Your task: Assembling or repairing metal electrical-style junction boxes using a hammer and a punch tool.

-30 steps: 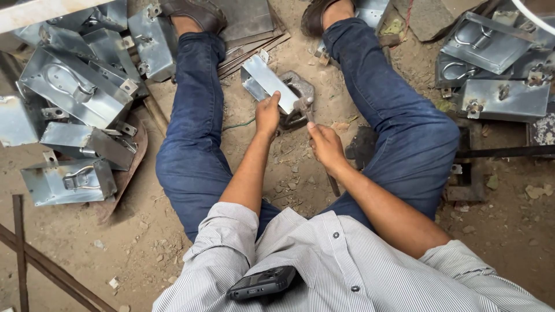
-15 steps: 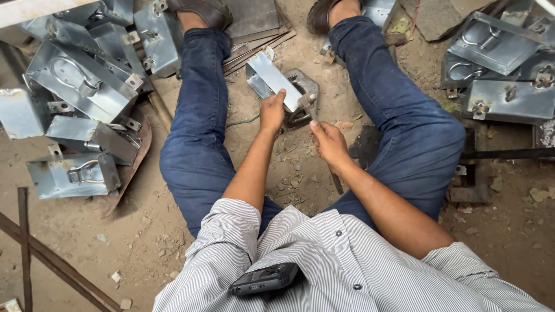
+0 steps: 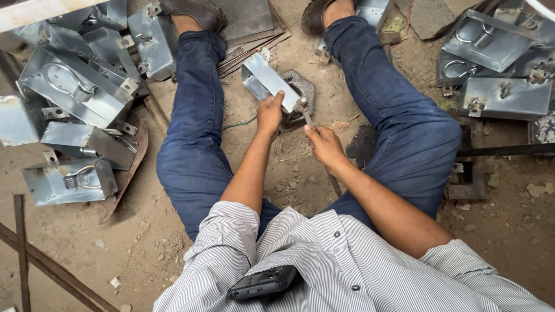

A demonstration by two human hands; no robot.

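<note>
Little has moved since the earlier frames: both hands and the work piece hold nearly the same place over the grey block [image 3: 302,86], and only the view has drifted slightly.

Largest items: a heap of galvanised sheet-metal boxes [image 3: 75,98] lies well to the left of the block, beyond the person's left leg, and a second stack of boxes [image 3: 497,63] lies well to its right, beyond the right leg. The block sits on the dirt floor between the legs.

The bent sheet-metal piece [image 3: 267,78] rests tilted against the block's left side and touches it. The left hand [image 3: 270,114] is closed on the piece's near edge, fingers wrapped around it. The right hand [image 3: 326,144], just nearer than the block, is clenched on the handle of a small hammer [image 3: 304,111]. The hammer's head stands at the block's near edge, close by the piece.

Judgement: the step in hand appears to be hammering the piece against the block. Any further blow calls for a firm left-hand hold, with the fingers well clear of the strike point.
</note>
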